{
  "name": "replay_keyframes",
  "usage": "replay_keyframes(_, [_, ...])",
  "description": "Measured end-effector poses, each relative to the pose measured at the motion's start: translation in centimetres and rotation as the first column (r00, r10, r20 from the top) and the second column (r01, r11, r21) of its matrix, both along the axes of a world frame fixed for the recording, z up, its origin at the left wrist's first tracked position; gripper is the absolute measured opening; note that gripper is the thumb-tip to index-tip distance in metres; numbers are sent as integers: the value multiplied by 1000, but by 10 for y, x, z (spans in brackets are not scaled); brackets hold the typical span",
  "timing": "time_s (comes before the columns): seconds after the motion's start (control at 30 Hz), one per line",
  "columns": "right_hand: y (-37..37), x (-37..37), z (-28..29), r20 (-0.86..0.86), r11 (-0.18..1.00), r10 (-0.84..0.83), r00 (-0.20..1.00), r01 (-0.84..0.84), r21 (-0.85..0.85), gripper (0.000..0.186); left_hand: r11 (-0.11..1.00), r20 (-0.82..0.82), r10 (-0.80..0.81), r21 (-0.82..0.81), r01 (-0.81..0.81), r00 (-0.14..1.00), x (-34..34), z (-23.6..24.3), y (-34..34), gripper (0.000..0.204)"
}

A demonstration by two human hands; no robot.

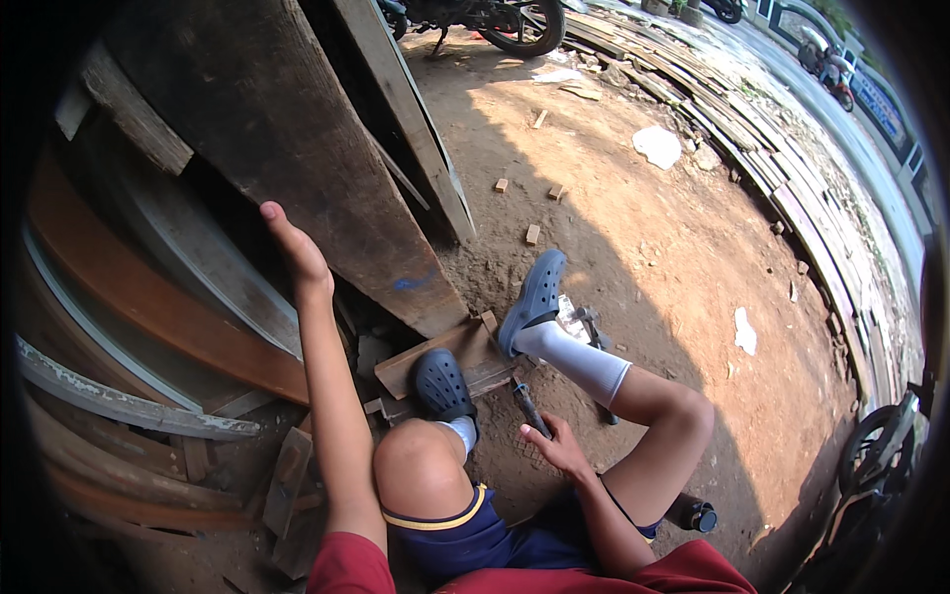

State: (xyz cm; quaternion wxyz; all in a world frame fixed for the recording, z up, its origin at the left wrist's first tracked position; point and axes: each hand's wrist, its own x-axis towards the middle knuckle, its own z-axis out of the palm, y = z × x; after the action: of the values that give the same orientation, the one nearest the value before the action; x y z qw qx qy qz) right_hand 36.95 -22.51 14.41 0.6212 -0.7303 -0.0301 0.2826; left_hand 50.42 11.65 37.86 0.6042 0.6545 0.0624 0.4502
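Note:
My left hand [297, 246] is raised at the left, fingers stretched out and seen nearly edge-on, beside the edge of a wide dark wooden plank [297, 129]. Whether it touches the plank I cannot tell. My right hand [562, 447] is closed round the dark handle of a hand tool [532, 410], held low between my legs; its far end is too small to make out. Past it, a short wooden board [406, 370] lies by my left clog [442, 384]. A second tool with a metal head [588, 315] lies partly hidden behind my right leg.
Curved-looking planks [168, 287] are stacked at the left. Several small wood blocks [532, 235] lie on the dirt ahead. A black cylindrical container [693, 514] lies by my right thigh. Motorbikes stand at the top and at the right edge [876, 455]. Timber [792, 188] borders the road.

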Motion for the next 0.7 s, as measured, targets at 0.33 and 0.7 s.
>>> replay_keyframes(0.33, [-3,4,-47,26,958,9,1000,-2,-286,46,1000,1,24,-9,-24,1000,1,3,-3,100])
replay_keyframes(0.7, [-3,-2,-29,20,956,33,999,-25,-293,49,999,-31,47,-23,-48,998,0,1,-1,104])
